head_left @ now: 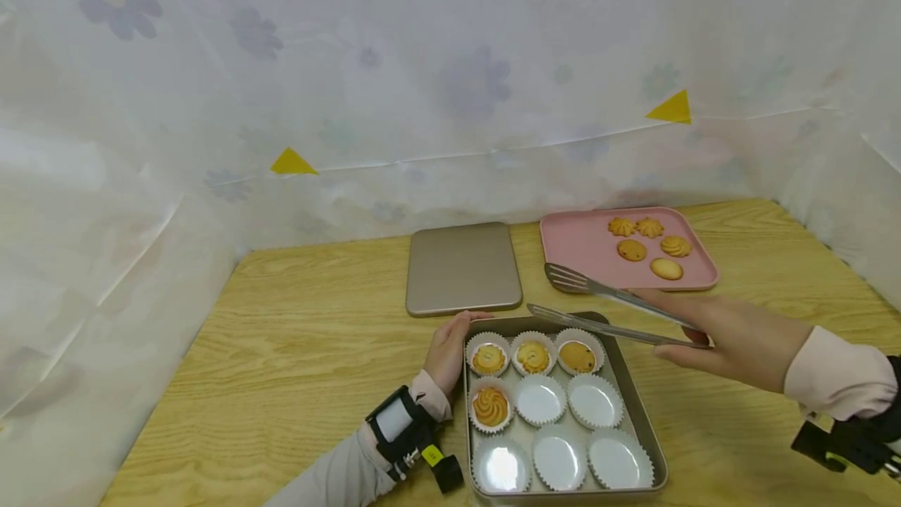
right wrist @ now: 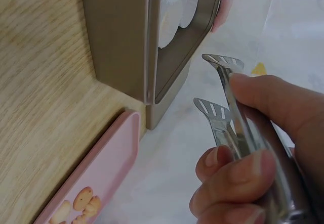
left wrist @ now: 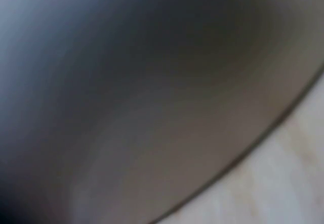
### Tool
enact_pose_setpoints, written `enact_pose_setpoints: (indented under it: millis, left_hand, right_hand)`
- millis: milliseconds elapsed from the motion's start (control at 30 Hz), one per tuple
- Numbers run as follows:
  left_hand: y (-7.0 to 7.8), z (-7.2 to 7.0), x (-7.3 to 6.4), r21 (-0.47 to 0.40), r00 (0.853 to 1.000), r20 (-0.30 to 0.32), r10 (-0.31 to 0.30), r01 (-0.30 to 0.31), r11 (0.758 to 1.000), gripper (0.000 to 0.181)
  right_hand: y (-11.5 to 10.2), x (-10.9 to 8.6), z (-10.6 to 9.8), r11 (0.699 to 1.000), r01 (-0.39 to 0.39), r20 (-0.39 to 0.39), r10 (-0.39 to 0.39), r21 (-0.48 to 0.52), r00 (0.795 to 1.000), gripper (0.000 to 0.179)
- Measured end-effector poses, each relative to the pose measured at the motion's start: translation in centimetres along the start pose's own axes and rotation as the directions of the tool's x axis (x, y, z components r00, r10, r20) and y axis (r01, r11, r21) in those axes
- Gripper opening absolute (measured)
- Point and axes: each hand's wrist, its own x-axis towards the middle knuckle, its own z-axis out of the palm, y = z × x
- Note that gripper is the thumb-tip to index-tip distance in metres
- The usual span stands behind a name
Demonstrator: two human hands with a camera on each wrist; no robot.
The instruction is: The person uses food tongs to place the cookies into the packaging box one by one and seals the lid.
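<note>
My right hand point(head_left: 739, 335) grips metal serving tongs point(head_left: 633, 300) with slotted ends, thumb on one arm and fingers round the other. The tong arms stand apart with nothing between them, above the far right corner of a square baking pan point(head_left: 642, 425). My left hand point(head_left: 445, 354) holds the pan's far left corner, fingers bent round it and partly hidden. White paper cups point(head_left: 540, 400) line the pan in rows. Three in the far row hold cookies point(head_left: 533, 357), and a swirled cookie point(head_left: 489, 407) sits in the middle row's left cup. The left wrist view is mostly a dark blur.
A pink tray point(head_left: 573, 241) at the back right carries several cookies point(head_left: 631, 249) of different shapes. Left of it, a flat brownish-grey metal lid or pan point(head_left: 461, 268) lies on the wooden table point(head_left: 303, 343). Flowered white sheeting point(head_left: 422, 84) surrounds the table's back and sides.
</note>
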Motion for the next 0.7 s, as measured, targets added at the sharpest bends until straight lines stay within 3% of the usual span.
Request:
enact_pose_setpoints:
  millis: [133,700]
  left_hand:
    - [0.0,0.0,0.0,0.007,1.000,-0.001,0.006,-0.006,1.000,0.041]
    - [0.0,0.0,0.1,0.022,1.000,0.007,0.004,-0.004,1.000,0.042]
  right_hand:
    - [0.7,0.0,-0.1,1.000,-0.018,-0.037,0.017,-0.012,0.999,0.065]
    - [3.6,0.2,-0.7,0.981,-0.190,0.018,0.191,-0.043,0.981,0.069]
